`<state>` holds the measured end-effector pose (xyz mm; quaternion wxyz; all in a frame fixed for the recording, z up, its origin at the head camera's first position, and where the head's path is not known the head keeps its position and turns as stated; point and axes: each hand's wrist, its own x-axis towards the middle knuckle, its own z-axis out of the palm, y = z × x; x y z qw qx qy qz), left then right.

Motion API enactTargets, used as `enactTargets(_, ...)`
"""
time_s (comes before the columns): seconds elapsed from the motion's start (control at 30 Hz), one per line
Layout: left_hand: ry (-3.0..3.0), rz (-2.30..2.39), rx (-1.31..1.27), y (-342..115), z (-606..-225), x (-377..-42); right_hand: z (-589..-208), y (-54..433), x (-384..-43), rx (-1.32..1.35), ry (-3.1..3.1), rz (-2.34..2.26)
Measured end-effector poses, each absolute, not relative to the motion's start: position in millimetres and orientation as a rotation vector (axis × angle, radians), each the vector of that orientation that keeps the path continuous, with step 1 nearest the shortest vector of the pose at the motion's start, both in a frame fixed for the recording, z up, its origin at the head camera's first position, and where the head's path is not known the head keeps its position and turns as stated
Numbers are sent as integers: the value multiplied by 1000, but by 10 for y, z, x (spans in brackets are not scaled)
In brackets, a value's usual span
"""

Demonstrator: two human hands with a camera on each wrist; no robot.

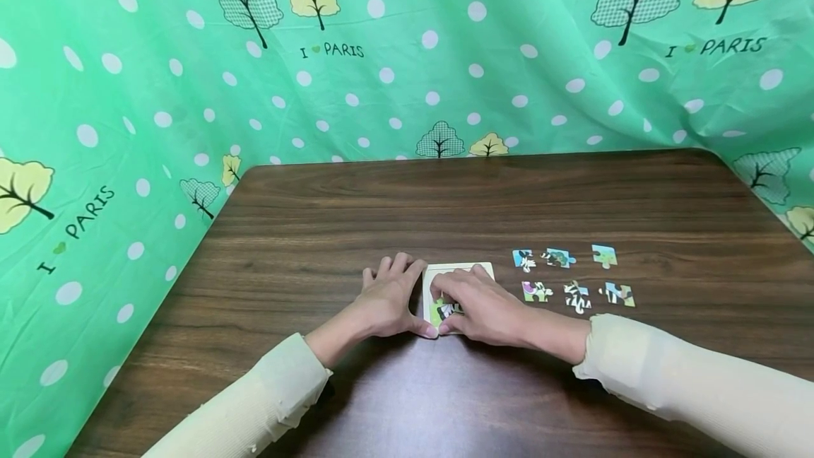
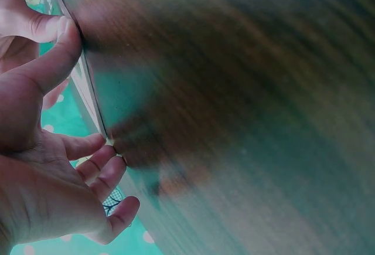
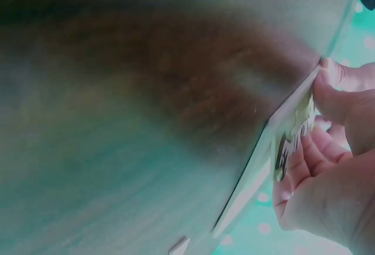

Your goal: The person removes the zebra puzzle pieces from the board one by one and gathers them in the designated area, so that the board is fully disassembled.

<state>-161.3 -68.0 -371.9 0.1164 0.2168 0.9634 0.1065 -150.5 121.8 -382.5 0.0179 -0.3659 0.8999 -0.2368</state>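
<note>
A small white puzzle tray (image 1: pixel 427 281) lies on the dark wood table. My left hand (image 1: pixel 389 297) rests along its left side, fingers spread, its thumb at the near left corner. Over the tray, my right hand (image 1: pixel 486 302) has its fingers bent around a green, black and white striped puzzle piece (image 1: pixel 447 312), low in the tray's near left part. The right wrist view shows the striped piece (image 3: pixel 285 152) against the fingertips, with the right thumb by the tray's edge (image 3: pixel 249 184). The right hand hides much of the tray's inside.
Several loose puzzle pieces lie in two rows right of the tray, among them a blue and green piece (image 1: pixel 604 256) and a striped piece (image 1: pixel 577 297). A green dotted curtain (image 1: pixel 394 101) hangs behind the table (image 1: pixel 356 210) and along its sides.
</note>
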Motion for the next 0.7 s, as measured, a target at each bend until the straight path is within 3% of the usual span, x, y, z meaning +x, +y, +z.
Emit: enactTargets(0.7, 2824, 318, 632, -691, -3716, -1613, -3738, 1268, -1503, -1254, 2735, -594)
